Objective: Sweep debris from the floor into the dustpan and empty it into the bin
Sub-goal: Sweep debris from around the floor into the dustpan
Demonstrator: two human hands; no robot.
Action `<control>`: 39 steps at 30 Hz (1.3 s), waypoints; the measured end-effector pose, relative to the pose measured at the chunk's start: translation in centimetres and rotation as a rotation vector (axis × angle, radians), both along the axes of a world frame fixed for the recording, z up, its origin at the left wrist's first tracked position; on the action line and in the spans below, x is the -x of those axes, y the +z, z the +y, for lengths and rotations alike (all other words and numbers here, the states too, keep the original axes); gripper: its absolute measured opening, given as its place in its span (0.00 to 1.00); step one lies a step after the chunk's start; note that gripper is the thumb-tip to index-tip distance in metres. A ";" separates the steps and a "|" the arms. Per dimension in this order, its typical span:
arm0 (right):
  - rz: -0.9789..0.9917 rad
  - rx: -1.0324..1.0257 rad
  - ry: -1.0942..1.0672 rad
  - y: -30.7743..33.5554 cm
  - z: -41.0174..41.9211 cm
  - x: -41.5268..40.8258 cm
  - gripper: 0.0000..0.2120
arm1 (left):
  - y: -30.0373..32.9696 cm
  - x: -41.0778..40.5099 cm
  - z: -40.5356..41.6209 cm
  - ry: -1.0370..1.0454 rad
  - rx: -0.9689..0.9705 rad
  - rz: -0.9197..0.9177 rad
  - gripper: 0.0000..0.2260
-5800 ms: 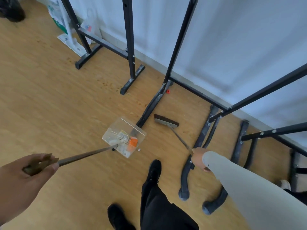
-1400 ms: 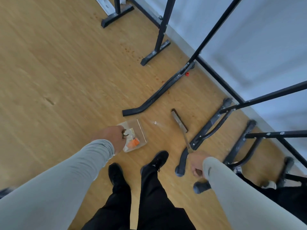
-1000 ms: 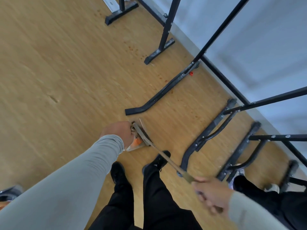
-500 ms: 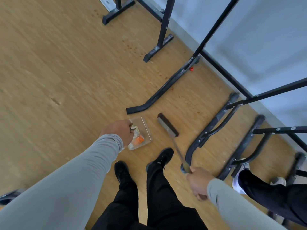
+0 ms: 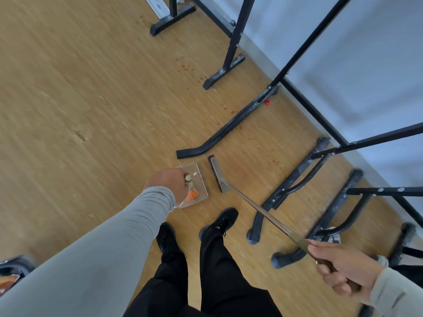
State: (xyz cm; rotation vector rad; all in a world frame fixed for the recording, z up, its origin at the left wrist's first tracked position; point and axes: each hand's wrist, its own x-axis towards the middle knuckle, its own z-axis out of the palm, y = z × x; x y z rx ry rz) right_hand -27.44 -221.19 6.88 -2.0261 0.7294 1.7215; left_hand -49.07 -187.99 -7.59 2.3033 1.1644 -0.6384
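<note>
The left hand (image 5: pixel 168 185) grips the handle end of the clear dustpan (image 5: pixel 198 181), which sits on the floor (image 5: pixel 80 92) holding orange and white debris (image 5: pixel 193 194). The right hand (image 5: pixel 343 269) is fisted round the broom (image 5: pixel 217 173) handle, its head just right of the pan's lip.

Clear plastic dustpan (image 5: pixel 201 179), matt wood-grain floor (image 5: pixel 91 99), black metal frames (image 5: pixel 231 120).

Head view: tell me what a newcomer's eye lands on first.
The clear dustpan sits on the wooden floor at centre, orange litter inside, with the left hand gripping its handle. Just right of it lies the broom head, steered by the right hand. Black rack legs line the wall.
</note>
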 end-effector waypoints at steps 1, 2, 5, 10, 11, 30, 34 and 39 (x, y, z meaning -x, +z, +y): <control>-0.016 0.013 0.040 -0.1 0.3 0.0 0.16 | -0.1 0.1 0.0 -0.002 -0.004 -0.001 0.12; -0.024 0.019 0.080 -0.3 0.6 0.1 0.16 | -0.1 0.2 0.1 -0.005 -0.010 -0.004 0.12; -0.076 0.031 0.206 -1.2 1.6 1.9 0.19 | -0.3 0.3 0.1 -0.009 -0.021 -0.004 0.13; -0.229 0.012 0.585 -5.4 5.0 7.1 0.23 | -0.4 -0.1 0.1 -0.014 -0.005 0.004 0.12; -0.231 -0.012 0.663 -6.2 5.5 8.2 0.22 | -0.4 -0.3 0.1 -0.013 -0.005 0.006 0.12; -0.062 -0.033 0.572 7.4 4.0 2.3 0.11 | 2.1 13.7 1.6 0.451 0.152 -0.112 0.14; -0.150 -0.042 0.638 9.8 6.5 3.5 0.15 | 4.3 19.7 1.7 0.686 0.126 -0.191 0.16; -0.186 -0.105 0.624 9.9 11.3 7.9 0.20 | 7.1 25.2 2.8 0.929 0.109 -0.330 0.16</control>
